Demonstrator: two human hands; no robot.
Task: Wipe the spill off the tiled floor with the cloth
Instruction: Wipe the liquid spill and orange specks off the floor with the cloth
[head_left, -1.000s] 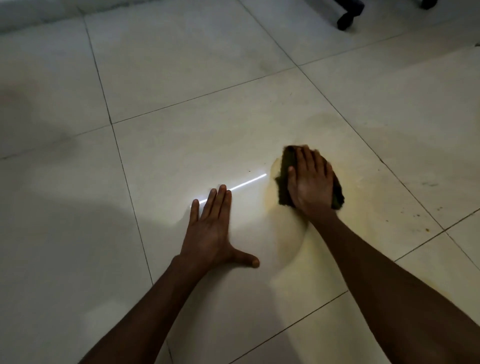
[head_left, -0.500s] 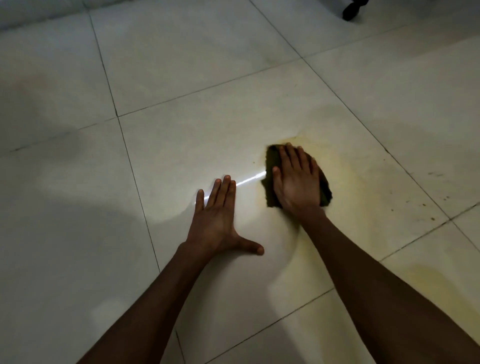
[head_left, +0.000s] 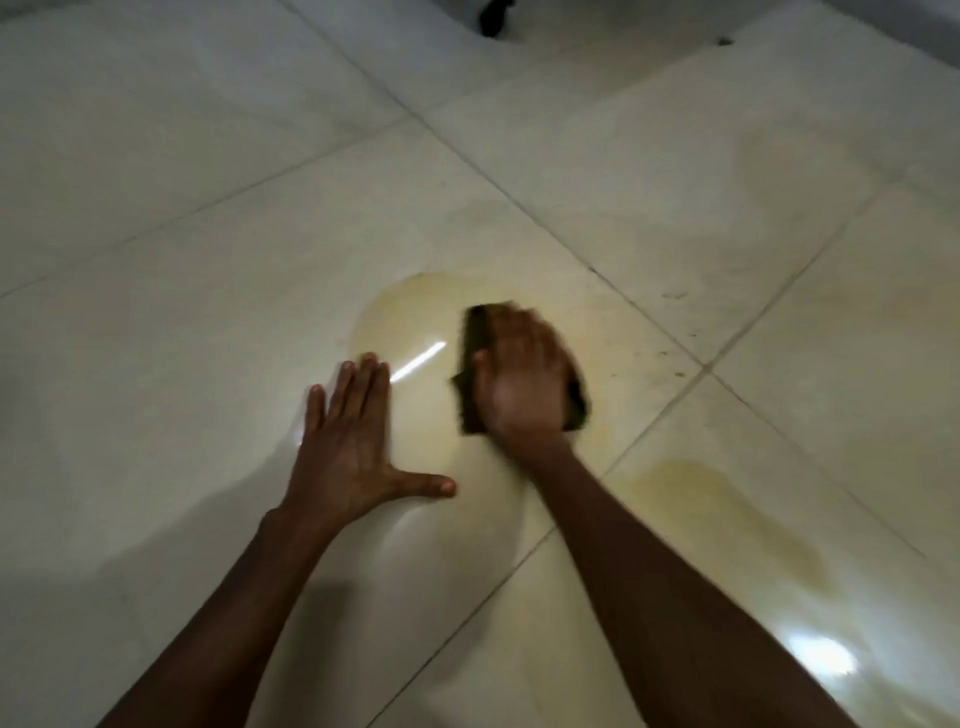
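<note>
Pale glossy tiled floor fills the view, crossed by thin grout lines. On it a yellowish spill spreads over the middle tile, and a second yellowish patch lies on the next tile, near the right forearm. The right hand lies flat with straight fingers on a dark cloth, pressing it onto the floor at the right part of the spill; this hand is blurred. The left hand is spread flat on the tile, thumb out wide, and its fingertips almost touch the wet edge.

Risks, in my judgement: the supporting left hand could slide, because the tile is smooth and wet just beside it. The cloth looks small against the puddle, so it may push the liquid outward or into the grout instead of taking it up. The farther patch could be forgotten.

A dark object stands at the top edge, well apart. Small dark specks lie right of the cloth. Nothing seems to block the wiping path.
</note>
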